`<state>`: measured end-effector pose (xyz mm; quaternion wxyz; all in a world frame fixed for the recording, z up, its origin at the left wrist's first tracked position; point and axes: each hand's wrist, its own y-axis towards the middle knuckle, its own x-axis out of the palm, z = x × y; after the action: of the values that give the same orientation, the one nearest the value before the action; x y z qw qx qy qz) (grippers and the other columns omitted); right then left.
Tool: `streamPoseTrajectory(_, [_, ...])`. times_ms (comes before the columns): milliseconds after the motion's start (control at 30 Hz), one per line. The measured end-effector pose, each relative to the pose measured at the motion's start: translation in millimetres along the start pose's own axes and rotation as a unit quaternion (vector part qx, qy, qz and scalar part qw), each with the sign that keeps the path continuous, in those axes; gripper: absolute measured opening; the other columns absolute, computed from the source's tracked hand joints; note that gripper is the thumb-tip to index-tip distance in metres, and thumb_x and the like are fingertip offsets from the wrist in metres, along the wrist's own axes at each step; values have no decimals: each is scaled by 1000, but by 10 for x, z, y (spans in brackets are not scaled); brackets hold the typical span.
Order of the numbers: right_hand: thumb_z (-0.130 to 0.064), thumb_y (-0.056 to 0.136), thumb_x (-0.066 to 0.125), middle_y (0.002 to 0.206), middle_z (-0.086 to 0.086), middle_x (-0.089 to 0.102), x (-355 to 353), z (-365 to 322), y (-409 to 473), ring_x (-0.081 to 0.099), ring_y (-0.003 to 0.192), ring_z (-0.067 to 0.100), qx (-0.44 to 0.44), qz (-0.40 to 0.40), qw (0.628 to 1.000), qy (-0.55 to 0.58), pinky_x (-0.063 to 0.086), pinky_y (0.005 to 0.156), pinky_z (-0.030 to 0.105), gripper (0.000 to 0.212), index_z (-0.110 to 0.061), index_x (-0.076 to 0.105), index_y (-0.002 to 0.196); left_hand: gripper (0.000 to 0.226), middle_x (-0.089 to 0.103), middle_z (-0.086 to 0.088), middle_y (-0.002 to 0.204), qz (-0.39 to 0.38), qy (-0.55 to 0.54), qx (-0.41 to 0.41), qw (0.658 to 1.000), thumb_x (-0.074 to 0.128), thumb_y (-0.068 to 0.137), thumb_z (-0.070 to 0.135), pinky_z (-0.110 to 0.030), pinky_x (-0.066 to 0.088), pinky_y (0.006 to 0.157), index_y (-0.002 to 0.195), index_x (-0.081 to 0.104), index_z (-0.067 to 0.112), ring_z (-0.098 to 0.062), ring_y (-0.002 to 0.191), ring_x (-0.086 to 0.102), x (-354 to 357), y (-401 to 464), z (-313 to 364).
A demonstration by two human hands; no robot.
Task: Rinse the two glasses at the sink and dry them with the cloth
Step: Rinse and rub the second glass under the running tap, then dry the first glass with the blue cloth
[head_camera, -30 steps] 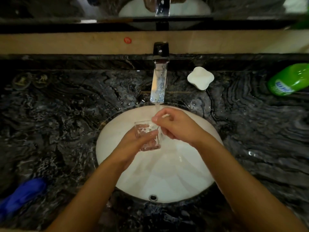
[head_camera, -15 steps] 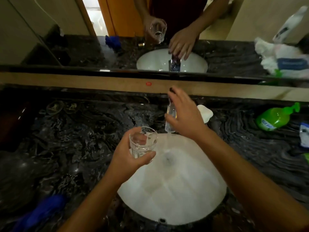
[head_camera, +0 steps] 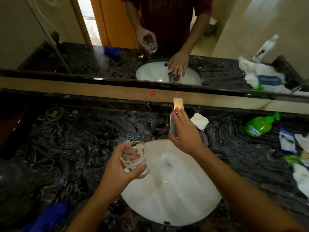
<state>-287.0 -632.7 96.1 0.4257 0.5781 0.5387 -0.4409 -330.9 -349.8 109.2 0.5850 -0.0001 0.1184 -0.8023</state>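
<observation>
Left hand gripped a clear tumbler at the sink rim; right hand, fingers extended, rested on the faucet behind the sink.

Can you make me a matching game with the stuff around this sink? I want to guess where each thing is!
Things:
1. glass
2. faucet
3. soap bottle
4. blue cloth

Places:
A. lying on the counter, far right
B. on the counter, near left corner
C. held in the left hand
D. under the right hand, behind the basin

Pairs: 1-C, 2-D, 3-A, 4-B
</observation>
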Motion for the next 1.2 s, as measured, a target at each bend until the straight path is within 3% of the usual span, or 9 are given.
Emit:
streamPoseTrajectory(133, [-43, 98, 56, 172, 6, 4, -39, -157, -1, -3, 159, 22, 41, -20, 999, 24, 24, 123, 44, 81, -11, 18, 162, 76, 73, 5, 118, -13, -80, -43, 996, 95, 69, 24, -30, 60, 84, 132, 53, 37, -18, 111, 71, -92, -84, -56])
streamPoseTrajectory(300, [-41, 97, 58, 172, 6, 9, -61, -181, -153, 2, 159, 22, 44, -22, 998, 28, 27, 122, 43, 80, -14, 20, 162, 90, 77, 2, 110, -10, -185, -103, 977, 98, 48, 41, -30, 60, 83, 129, 61, 27, -19, 104, 73, -206, -258, -48])
streamPoseTrajectory(400, [-41, 97, 60, 171, 7, 14, -59, -192, -220, 7, 159, 25, 43, -12, 999, 31, 24, 123, 44, 79, -12, 22, 161, 73, 76, 3, 111, -19, -157, -103, 982, 90, 63, 25, -31, 60, 83, 130, 59, 31, -21, 104, 74, -227, -462, -33])
streamPoseTrajectory(533, [-37, 95, 64, 169, 13, 22, -10, -136, -242, 15, 157, 31, 23, 8, 999, 24, 25, 125, 48, 79, -8, 28, 159, 78, 74, 3, 116, 3, -91, -99, 991, 93, 68, 10, -25, 59, 81, 134, 55, 25, -16, 111, 71, -125, -876, -108])
streamPoseTrajectory(667, [-34, 94, 64, 168, 15, 24, 40, -83, -257, 16, 156, 34, -3, 25, 999, 26, 24, 123, 48, 78, -5, 30, 158, 77, 71, 14, 122, 41, -3, -74, 996, 92, 64, 33, -26, 50, 100, 131, 54, 33, -7, 121, 63, 77, -1322, -191])
streamPoseTrajectory(867, [-33, 94, 61, 166, 17, 27, 85, 15, -279, 18, 155, 35, -36, 41, 998, 20, 27, 122, 53, 73, -4, 34, 155, 81, 59, 38, 120, 135, 106, -82, 982, 95, 69, 26, -3, 42, 89, 133, 47, 38, 13, 112, 59, 493, -1926, -419])
streamPoseTrajectory(1000, [-34, 94, 62, 166, 17, 25, 115, 73, -291, 17, 155, 37, -57, 42, 997, 2, 28, 121, 55, 70, -3, 37, 152, 82, 66, 29, 113, 210, 132, -105, 963, 96, 66, 28, -4, 44, 86, 129, 44, 38, 15, 106, 61, 684, -2228, -770])
streamPoseTrajectory(1133, [-33, 91, 64, 166, 19, 23, 127, 94, -309, 17, 155, 38, -73, 38, 996, -31, 29, 119, 59, 62, -2, 50, 143, 88, 62, 26, 121, 243, 177, -122, 946, 95, 63, 43, -20, 52, 92, 133, 41, 39, 6, 108, 63, 790, -2417, -1095])
streamPoseTrajectory(1200, [-32, 90, 64, 167, 19, 23, 123, 96, -313, 16, 155, 38, -77, 38, 996, -33, 28, 119, 59, 59, -3, 53, 140, 91, 57, 31, 122, 252, 185, -117, 943, 96, 63, 42, -11, 47, 92, 132, 37, 43, 5, 107, 61, 837, -2454, -1140])
